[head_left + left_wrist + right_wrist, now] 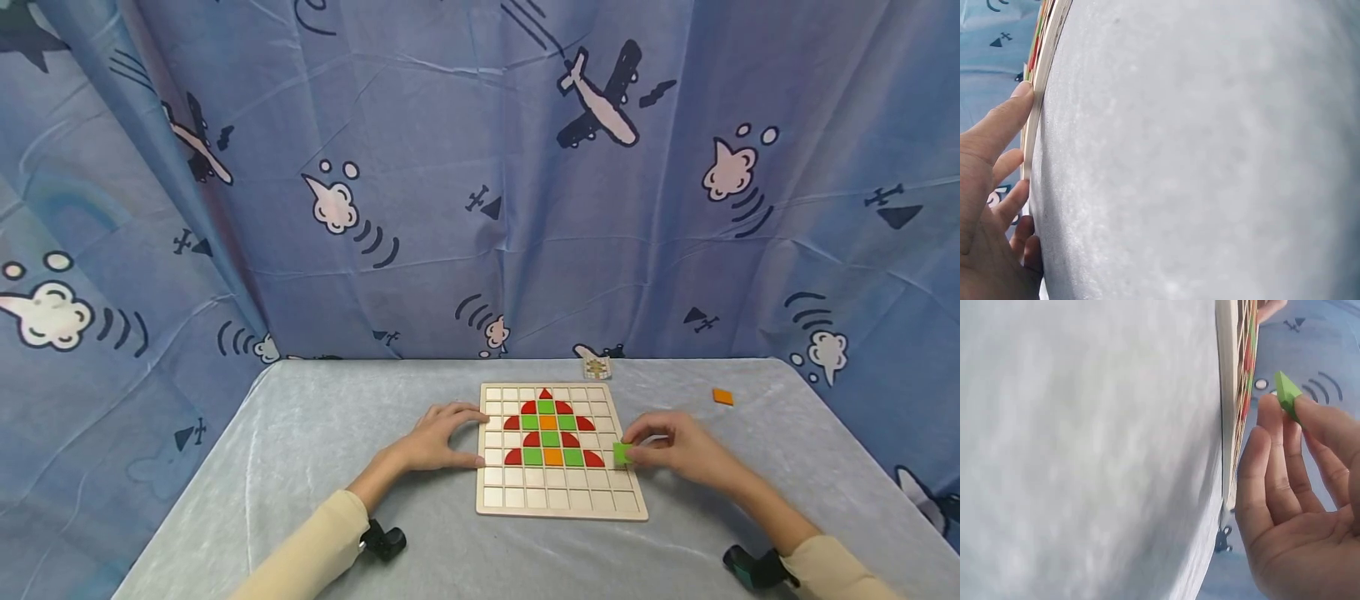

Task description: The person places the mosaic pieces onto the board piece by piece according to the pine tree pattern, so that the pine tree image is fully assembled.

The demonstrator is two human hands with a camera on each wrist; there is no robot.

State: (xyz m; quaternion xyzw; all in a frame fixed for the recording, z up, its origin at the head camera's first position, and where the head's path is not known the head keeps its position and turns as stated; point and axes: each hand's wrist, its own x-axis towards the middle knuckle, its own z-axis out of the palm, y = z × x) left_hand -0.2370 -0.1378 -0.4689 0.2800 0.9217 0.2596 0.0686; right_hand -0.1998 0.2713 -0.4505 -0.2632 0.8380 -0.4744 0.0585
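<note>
A wooden grid board (pixel 525 500) lies on the table with red, green and orange pieces set in its squares as a stepped tree shape. My right hand (pixel 678 450) pinches a green square tile (pixel 621 453) between thumb and fingers, over the board's right edge. In the right wrist view the green tile (pixel 1287 395) is tilted and held apart from the board. Along the board's left edge, my left hand (pixel 431 440) rests with thumb and fingers spread. The left wrist view shows its thumb (pixel 1007 119) touching the board's side.
An orange tile (pixel 722 397) lies on the grey-white tablecloth (pixel 360 408) to the right, beyond the right hand. Behind the board is a small patterned card or piece (pixel 597 367) at the table's back edge. A blue printed curtain (pixel 420 167) hangs behind the table.
</note>
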